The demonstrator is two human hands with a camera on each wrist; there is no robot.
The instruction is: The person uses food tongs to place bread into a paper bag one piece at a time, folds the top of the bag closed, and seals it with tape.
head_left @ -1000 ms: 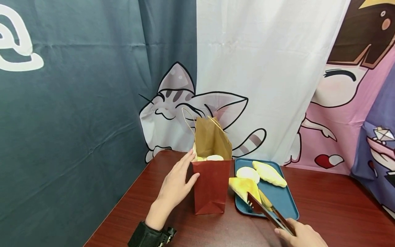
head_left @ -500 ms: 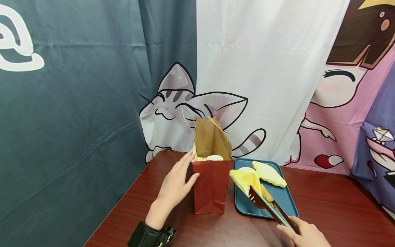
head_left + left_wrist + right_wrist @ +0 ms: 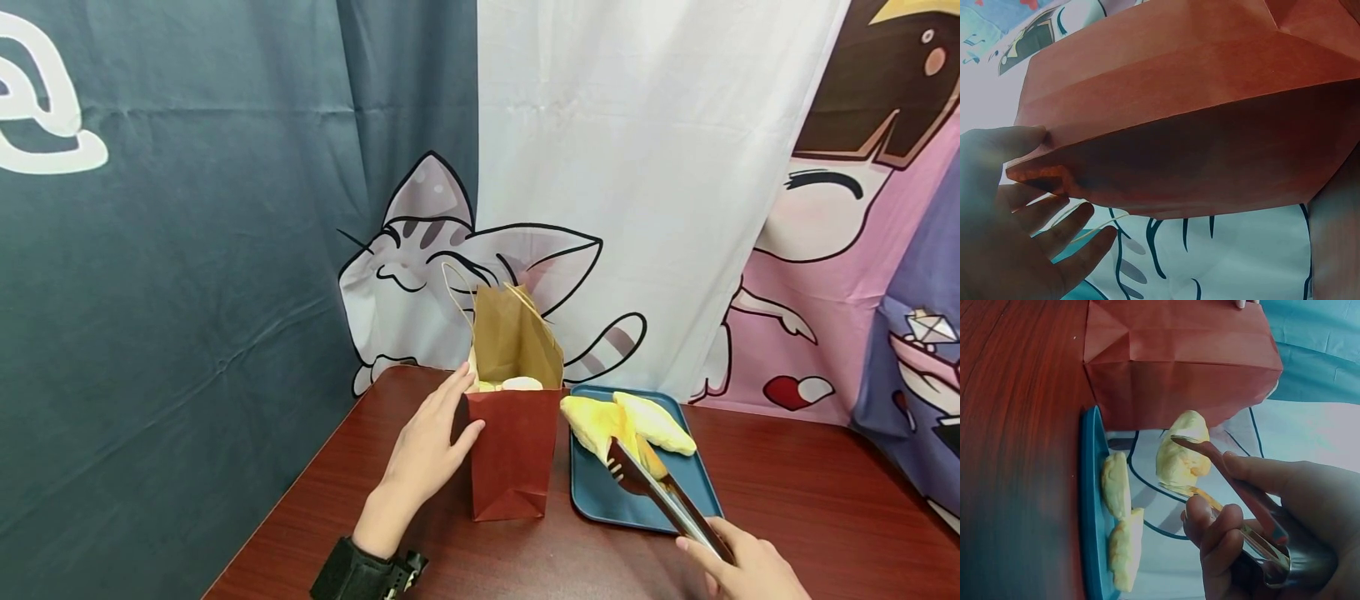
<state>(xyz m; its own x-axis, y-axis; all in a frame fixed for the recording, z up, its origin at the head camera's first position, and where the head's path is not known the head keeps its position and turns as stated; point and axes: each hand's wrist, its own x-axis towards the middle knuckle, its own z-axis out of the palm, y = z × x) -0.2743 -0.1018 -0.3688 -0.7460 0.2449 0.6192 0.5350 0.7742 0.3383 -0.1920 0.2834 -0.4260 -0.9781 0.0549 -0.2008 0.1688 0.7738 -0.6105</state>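
My right hand holds metal tongs with brownish tips. A yellow, roughly triangular piece of bread is pinched in the tongs; the right wrist view shows this bread raised off the blue tray. My left hand touches the upper left edge of a red paper bag with fingers fairly straight. In the left wrist view the thumb of that hand lies against the red bag. Pale pieces show inside the open bag top.
A long pale bread lies at the back of the tray. Two pieces on it, a nearer bread and a farther bread, appear in the right wrist view. String handles rise from the bag. A printed curtain hangs behind the table.
The tongs have lifted the triangular bread up and away from me, so it now covers the round white bun on the tray. The left hand and bag have stayed put.
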